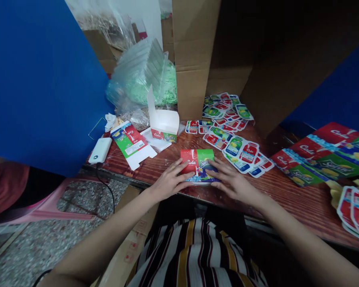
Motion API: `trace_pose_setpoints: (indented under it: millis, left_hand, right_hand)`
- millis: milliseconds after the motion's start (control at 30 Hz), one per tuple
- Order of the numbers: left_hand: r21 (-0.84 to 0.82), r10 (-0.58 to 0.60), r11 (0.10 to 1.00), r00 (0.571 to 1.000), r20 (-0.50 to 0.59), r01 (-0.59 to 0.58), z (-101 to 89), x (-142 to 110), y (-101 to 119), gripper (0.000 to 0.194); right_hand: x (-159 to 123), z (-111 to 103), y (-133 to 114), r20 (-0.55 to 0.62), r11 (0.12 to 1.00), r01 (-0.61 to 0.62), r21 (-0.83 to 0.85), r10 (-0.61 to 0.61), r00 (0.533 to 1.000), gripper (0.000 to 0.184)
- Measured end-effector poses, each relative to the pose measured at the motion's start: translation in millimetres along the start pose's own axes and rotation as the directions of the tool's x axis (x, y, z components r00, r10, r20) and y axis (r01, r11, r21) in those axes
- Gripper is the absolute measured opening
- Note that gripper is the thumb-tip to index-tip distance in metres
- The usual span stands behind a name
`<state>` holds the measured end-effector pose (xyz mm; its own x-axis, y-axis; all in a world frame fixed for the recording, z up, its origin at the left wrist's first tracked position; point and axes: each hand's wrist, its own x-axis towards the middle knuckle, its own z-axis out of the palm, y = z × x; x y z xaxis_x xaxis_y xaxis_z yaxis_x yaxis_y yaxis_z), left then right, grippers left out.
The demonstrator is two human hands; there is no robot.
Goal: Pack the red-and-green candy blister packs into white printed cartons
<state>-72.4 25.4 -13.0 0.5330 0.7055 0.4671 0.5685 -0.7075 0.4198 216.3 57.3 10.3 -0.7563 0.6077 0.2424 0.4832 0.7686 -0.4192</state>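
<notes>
The left hand (170, 181) lies palm down with its fingers outstretched and slightly apart, fingertips touching the left side of a small, flat, rectangular carton printed in red, green and blue (200, 164). The right hand (235, 181) mirrors it, its fingers also spread, touching the carton's right side. The carton, lettered "Cola" and "Sprite", rests between both hands at the near edge of a glossy reddish-brown wood-grain surface (302, 203).

To the left, a white box with a raised lid and a red-and-green front (164, 123) stands near an unfolded red, green and white printed carton (132, 143). Further left lies a white rectangular device (101, 150) with a black cable (110, 185).

Beyond the right hand, glossy jar-shaped cards in red, green and blue (241, 153) overlap, leading back to a loose heap beside a tall brown cardboard panel (194, 59). At far right are larger red, green and blue printed cartons (326, 155).
</notes>
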Motion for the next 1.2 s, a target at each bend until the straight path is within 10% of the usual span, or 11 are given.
trace_pose_setpoints:
  millis: [333, 633, 700, 800, 1067, 1200]
  left_hand:
    - [0.118, 0.078, 0.990, 0.997, 0.004, -0.078, 12.1, -11.8, -0.4, 0.053]
    - [-0.122, -0.100, 0.990, 0.973, -0.210, 0.076, 38.3, -18.9, 4.1, 0.037]
    - [-0.235, -0.224, 0.957, 0.946, -0.235, 0.168, 42.6, -19.4, 9.6, 0.034]
    - [-0.317, -0.291, 0.928, 0.913, -0.285, 0.197, 49.6, -21.5, 14.3, 0.032]
    - [-0.132, -0.072, 0.991, 0.921, -0.383, 0.022, 46.2, 3.3, 31.9, 0.043]
    - [-0.159, 0.076, 0.980, 0.962, -0.263, -0.121, 29.4, 44.8, 60.5, 0.071]
  right_hand:
    - [-16.6, 23.0, 9.9, -0.045, 0.973, 0.128, -0.193, -0.139, 0.989, 0.058]
    - [-16.1, 36.3, -3.0, -0.198, 0.982, -0.029, 0.184, 0.066, 0.978, 0.039]
    - [-11.1, 43.5, -10.2, -0.292, 0.901, -0.177, 0.397, 0.307, 0.906, 0.036]
    - [1.8, 59.5, -14.8, -0.232, 0.580, -0.372, 0.724, 0.714, 0.661, 0.051]
    - [15.7, 48.7, -32.0, -0.068, 0.098, -0.028, 0.995, 0.840, 0.539, 0.060]
    - [-3.4, -12.5, -31.7, -0.166, 0.126, 0.126, 0.984, 0.902, 0.399, 0.060]
